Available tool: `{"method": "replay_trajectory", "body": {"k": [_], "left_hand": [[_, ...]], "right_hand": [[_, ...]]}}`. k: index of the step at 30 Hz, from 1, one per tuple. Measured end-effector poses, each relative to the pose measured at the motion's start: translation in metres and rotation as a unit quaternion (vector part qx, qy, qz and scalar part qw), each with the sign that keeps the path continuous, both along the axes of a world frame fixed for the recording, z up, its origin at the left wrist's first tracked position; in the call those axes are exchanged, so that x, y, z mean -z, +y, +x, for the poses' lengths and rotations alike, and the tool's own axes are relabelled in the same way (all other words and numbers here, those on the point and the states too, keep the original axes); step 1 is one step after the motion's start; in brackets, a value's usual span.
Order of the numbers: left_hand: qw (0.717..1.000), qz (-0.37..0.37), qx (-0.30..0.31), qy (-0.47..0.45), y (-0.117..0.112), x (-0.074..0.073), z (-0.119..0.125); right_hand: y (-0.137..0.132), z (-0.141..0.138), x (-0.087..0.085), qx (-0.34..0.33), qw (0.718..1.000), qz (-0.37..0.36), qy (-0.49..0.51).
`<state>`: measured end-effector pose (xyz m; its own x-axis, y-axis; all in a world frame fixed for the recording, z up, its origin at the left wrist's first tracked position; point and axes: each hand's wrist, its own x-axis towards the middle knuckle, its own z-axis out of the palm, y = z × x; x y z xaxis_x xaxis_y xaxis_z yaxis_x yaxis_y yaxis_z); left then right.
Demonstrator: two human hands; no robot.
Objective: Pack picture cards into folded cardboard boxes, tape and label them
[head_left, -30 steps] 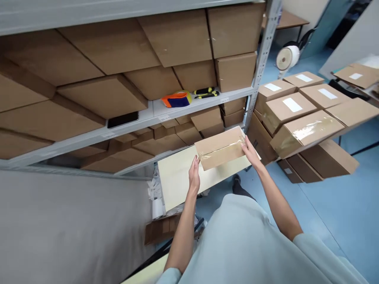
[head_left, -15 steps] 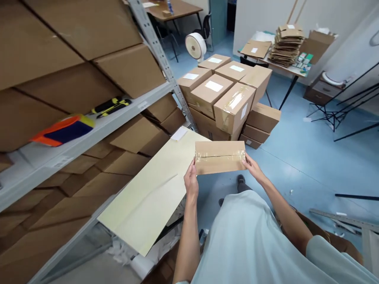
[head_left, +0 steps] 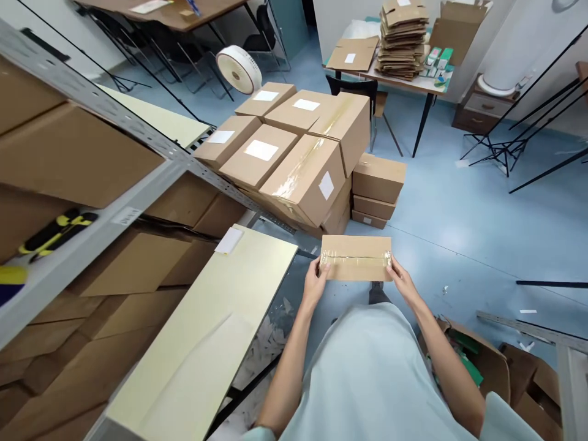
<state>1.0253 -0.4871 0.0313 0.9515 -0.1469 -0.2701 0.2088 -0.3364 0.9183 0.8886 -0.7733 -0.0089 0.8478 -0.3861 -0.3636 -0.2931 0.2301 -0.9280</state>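
A small taped cardboard box (head_left: 356,250) is held out in front of my body, its long side running left to right. Clear tape covers the seam along its top. My left hand (head_left: 316,278) grips the left end, with the thumb on top. My right hand (head_left: 400,278) closes on the right end in the same way. The undersides of both hands are partly hidden by the box. To the left of the box lies a pale yellow tabletop (head_left: 206,312) with a white paper pad (head_left: 229,240) at its far end.
Stacked labelled cartons (head_left: 303,177) stand ahead, smaller boxes (head_left: 379,177) beside them. Left is a metal shelf (head_left: 98,236) packed with cartons. A white fan (head_left: 238,69) stands behind. A far table (head_left: 418,86) carries flattened cardboard. Opened cartons (head_left: 487,361) lie at lower right.
My view has turned and moved forward, so the shelf shifts left and the carton stack looks nearer. Both hands still hold the small box.
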Motion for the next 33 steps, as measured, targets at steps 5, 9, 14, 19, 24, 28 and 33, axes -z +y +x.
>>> {"method": "replay_trajectory", "body": {"k": [5, 9, 14, 19, 24, 28, 33], "left_hand": [[0.997, 0.026, 0.001, 0.079, -0.069, 0.045, 0.03], [0.992, 0.057, 0.001, 0.112, -0.113, 0.071, 0.041], [0.987, 0.106, 0.011, 0.121, -0.143, 0.092, 0.06], [0.974, 0.188, 0.032, 0.127, -0.144, 0.119, 0.107], [0.958, 0.224, 0.073, 0.163, -0.144, 0.161, 0.169], [0.952, 0.225, 0.088, 0.188, -0.155, 0.209, 0.218], [0.949, 0.224, 0.098, 0.199, -0.175, 0.287, 0.277]], "right_hand": [[-0.076, 0.024, 0.034, -0.008, 1.0, -0.002, 0.02], [-0.129, 0.051, 0.057, -0.023, 0.999, -0.012, 0.042], [-0.163, 0.085, 0.087, -0.042, 0.997, -0.007, 0.07], [-0.16, 0.115, 0.121, -0.021, 0.993, 0.001, 0.116], [-0.147, 0.151, 0.164, 0.0, 0.988, 0.017, 0.155], [-0.14, 0.185, 0.207, 0.016, 0.978, -0.022, 0.209], [-0.133, 0.23, 0.274, 0.033, 0.954, -0.048, 0.296]]}}
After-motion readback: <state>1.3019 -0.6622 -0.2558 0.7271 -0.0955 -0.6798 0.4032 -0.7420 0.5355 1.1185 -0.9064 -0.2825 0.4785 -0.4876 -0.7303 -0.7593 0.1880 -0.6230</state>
